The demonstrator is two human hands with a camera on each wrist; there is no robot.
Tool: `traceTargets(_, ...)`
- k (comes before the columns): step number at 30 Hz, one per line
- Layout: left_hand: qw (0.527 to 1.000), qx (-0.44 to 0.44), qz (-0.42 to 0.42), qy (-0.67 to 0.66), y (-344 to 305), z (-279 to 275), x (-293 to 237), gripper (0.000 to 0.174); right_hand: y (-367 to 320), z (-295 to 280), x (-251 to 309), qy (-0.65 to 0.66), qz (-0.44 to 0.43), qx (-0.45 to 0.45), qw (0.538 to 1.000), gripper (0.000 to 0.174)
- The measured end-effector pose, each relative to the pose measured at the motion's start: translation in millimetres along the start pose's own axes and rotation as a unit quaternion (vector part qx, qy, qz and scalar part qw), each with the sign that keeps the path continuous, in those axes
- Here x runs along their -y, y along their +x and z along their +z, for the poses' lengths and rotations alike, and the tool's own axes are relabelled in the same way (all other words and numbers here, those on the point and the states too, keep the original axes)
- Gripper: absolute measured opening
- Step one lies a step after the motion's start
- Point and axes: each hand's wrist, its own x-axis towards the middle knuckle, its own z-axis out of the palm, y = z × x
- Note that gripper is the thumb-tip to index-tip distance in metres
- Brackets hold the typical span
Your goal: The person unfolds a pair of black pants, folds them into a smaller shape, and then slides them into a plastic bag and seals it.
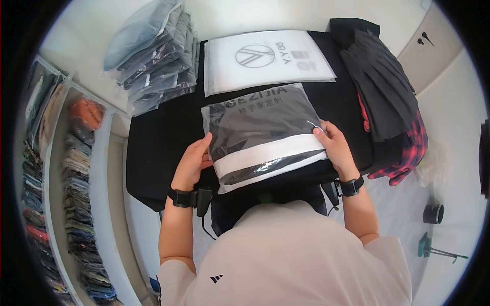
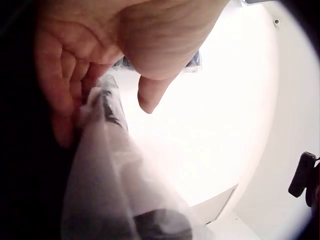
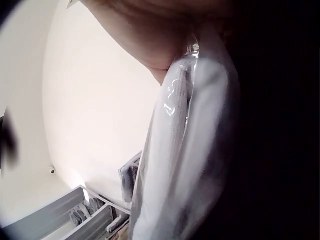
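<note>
A folded dark garment with a white band, in a clear plastic bag (image 1: 265, 132), is held over the front of the black-covered table. At its left edge is my left hand (image 1: 193, 162); in the left wrist view its fingers (image 2: 62, 100) lie along the bag's edge while the thumb stands out from the plastic. My right hand (image 1: 337, 150) grips the bag's right edge, thumb on top and the other fingers hidden beneath. Dark print shows on the bag's upper part. In the right wrist view, the white band (image 3: 167, 130) shows through shiny plastic.
White printed bags (image 1: 270, 58) lie flat at the table's back. Bagged garments (image 1: 158, 56) are stacked at back left. A dark pleated garment (image 1: 375, 81) and red plaid cloth (image 1: 411, 148) hang over the right side. Shelves (image 1: 76, 204) of folded clothes stand left.
</note>
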Motion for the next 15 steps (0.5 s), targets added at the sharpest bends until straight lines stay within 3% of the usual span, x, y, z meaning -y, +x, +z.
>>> traceTargets(1, 1.000, -0.002, 0.005, 0.002, 4, -1, 3, 0.038, -1, 2, 2, 0.029, 0.005, 0.009, 1.000, 0.017)
traceTargets(3, 0.978, 0.102, 0.064, -0.172, 11, 2, 11, 0.037, -1, 0, 3, 0.005, 0.017, 0.013, 1.000, 0.016)
traceTargets(4, 0.973, 0.121, 0.037, -0.194, 12, 1, 11, 0.038, 0, -2, -2, -0.004, 0.016, 0.013, 1.000, 0.016)
traceTargets(11, 0.980, 0.149, -0.014, -0.133, 5, 20, -1, 0.036, 0, 2, 2, -0.037, -0.013, -0.013, 0.999, 0.020)
traceTargets(15, 0.977, 0.155, 0.012, -0.143, -3, 29, -6, 0.036, 0, 3, 1, -0.019, -0.018, -0.029, 0.999, 0.020)
